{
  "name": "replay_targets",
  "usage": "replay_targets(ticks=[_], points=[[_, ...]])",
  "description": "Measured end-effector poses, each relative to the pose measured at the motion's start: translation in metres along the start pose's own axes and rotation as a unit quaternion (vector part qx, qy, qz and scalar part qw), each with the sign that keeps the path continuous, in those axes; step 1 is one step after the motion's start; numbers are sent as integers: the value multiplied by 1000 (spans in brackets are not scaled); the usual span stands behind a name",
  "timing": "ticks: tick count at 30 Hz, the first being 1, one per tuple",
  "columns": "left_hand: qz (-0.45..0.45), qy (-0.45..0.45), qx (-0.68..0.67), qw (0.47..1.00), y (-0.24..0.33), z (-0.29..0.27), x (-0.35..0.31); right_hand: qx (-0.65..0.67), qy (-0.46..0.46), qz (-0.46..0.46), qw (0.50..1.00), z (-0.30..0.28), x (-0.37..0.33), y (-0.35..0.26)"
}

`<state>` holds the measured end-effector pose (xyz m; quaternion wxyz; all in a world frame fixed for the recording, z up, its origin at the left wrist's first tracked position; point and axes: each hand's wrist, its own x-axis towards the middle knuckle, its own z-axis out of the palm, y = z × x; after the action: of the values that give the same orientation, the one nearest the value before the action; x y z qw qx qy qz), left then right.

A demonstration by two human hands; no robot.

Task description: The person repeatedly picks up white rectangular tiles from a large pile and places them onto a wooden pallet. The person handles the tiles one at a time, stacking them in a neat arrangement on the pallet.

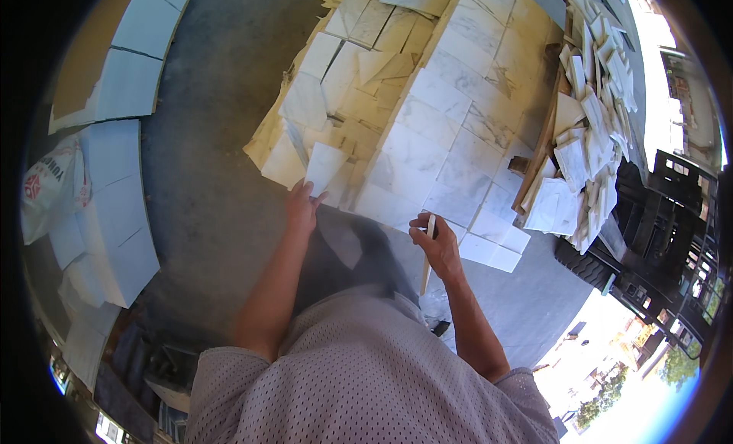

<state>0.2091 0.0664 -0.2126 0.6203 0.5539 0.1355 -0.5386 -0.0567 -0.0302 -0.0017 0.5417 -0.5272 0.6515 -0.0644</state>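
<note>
My left hand pinches the near corner of a white, wedge-shaped marble tile piece at the near edge of a pallet load of tiles. In my right hand is a thin, pale tile piece, seen edge-on and held upright in front of my body. Its lower part passes behind the hand. Broken and whole marble tiles lie loosely overlapped on the left part of the load. To the right, grey-veined marble tiles sit flat in tight rows.
A heap of broken marble pieces stands along the right side, beside a dark forklift. At the left are stacks of pale slabs with a white printed bag on them. Grey concrete floor runs between.
</note>
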Motion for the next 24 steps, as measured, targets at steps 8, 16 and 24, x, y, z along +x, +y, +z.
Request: replay_targets(ticks=[8,16,24], points=[[24,11,55,998,-4,-1,3,23,-3,5,1000,-9,-1,7],[127,-23,369,921,60,5,18,36,19,-1,999,-17,2,17],[0,-325,718,616,126,67,74,51,27,51,997,-18,-3,24]])
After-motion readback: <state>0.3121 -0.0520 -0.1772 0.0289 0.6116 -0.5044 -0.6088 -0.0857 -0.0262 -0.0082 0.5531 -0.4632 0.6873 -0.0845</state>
